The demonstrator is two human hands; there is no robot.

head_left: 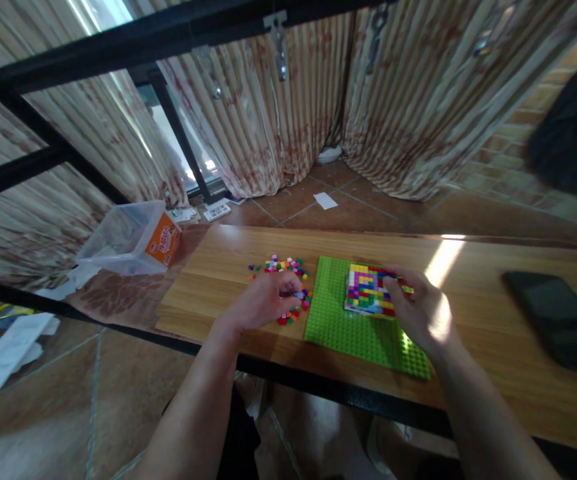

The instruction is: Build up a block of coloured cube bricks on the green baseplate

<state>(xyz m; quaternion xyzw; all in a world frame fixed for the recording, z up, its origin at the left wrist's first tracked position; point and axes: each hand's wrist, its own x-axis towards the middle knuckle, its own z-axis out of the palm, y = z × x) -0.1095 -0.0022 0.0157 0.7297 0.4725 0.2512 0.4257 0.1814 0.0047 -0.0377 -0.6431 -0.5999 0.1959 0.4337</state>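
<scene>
A green studded baseplate (348,327) lies on the wooden table (478,320). On its far half stands a square block of many-coloured small bricks (366,292). My right hand (418,308) rests at the block's right side, its fingers curled against the edge and top. A pile of loose small bricks (282,267) in several colours lies left of the baseplate. My left hand (266,300) sits on that pile, fingers bent and pinched around a brick I can barely make out.
A black phone (553,317) lies on the table at the right. A clear plastic box with an orange label (133,239) stands on the floor at the left. Papers (8,350) lie on the tiled floor, curtains hang behind, and a black metal frame crosses overhead.
</scene>
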